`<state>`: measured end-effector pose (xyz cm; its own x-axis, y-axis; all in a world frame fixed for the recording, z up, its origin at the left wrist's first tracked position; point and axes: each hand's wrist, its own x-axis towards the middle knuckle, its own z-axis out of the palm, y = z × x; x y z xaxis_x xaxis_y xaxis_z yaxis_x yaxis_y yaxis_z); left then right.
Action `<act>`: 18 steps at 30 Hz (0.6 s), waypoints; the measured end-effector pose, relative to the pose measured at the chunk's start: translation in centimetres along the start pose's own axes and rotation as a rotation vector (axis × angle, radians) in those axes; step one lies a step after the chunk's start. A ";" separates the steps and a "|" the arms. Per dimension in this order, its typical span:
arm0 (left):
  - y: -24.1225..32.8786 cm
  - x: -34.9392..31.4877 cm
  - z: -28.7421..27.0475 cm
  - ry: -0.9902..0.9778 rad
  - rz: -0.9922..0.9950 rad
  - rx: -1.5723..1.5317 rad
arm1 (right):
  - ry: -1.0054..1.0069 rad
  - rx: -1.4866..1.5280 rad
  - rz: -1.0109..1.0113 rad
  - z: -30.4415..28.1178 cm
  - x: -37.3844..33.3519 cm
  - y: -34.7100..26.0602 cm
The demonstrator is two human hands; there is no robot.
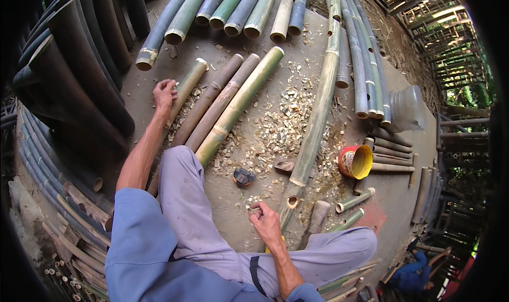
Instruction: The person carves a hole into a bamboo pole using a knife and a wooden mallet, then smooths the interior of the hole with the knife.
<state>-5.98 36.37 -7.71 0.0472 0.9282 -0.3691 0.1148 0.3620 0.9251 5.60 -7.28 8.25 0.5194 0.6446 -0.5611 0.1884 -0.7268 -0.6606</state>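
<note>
My left hand (165, 95) is raised beside the upper end of a pale green-brown bamboo tube (192, 79). Its fingers are curled together; what is in them, if anything, is too small to make out. Low in front of my lap, my right hand (266, 223) is closed in a pinch. A small pale chip shows at its fingertips. Between my hands lie two brown bamboo tubes (212, 92) and a green one (246, 95), side by side. Bamboo chips (289, 119) are scattered over the ground. A small dark object (244, 177) with an orange edge sits above my right hand.
A long bamboo pole (316, 116) with holes runs away on the right. Beyond it stand a red-and-yellow bucket (355, 161) and a clear plastic container (407, 108). Cut bamboo tubes (233, 15) line the far side; dark tubes (79, 63) stand at left. Someone in blue (413, 273) is at lower right.
</note>
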 end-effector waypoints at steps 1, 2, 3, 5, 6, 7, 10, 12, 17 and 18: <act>0.9 0.3 0.5 0.001 -0.003 -0.022 | 0.002 0.001 0.006 0.0 -0.1 0.1; 1.9 0.8 1.2 0.002 -0.007 -0.045 | 0.005 0.001 0.011 0.0 -0.1 0.2; 2.9 1.6 1.4 -0.016 -0.031 -0.126 | 0.000 0.006 0.012 0.1 -0.1 0.2; 5.1 3.5 2.1 0.005 -0.017 -0.121 | -0.005 0.012 0.017 0.2 -0.1 0.3; 5.8 4.2 2.6 0.012 -0.011 -0.120 | -0.003 0.014 0.021 0.2 -0.1 0.3; 6.2 4.6 3.2 0.019 0.037 -0.055 | -0.005 0.008 0.022 0.2 0.0 0.3; 5.4 5.5 3.7 0.035 0.228 0.306 | -0.020 -0.001 0.023 0.4 0.4 0.0; 2.6 5.4 3.2 0.030 0.413 0.765 | -0.036 0.002 0.022 0.6 0.6 -0.2; -1.0 -2.4 4.6 0.008 0.555 1.255 | -0.016 -0.010 0.025 0.3 0.7 0.4; -1.2 -2.4 4.7 0.032 0.558 1.265 | -0.012 -0.008 0.011 0.5 0.7 0.4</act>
<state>-1.61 33.26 -8.35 0.3634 0.9309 0.0378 0.9028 -0.3619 0.2322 5.62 -7.02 7.30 0.5116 0.6392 -0.5742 0.1891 -0.7356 -0.6504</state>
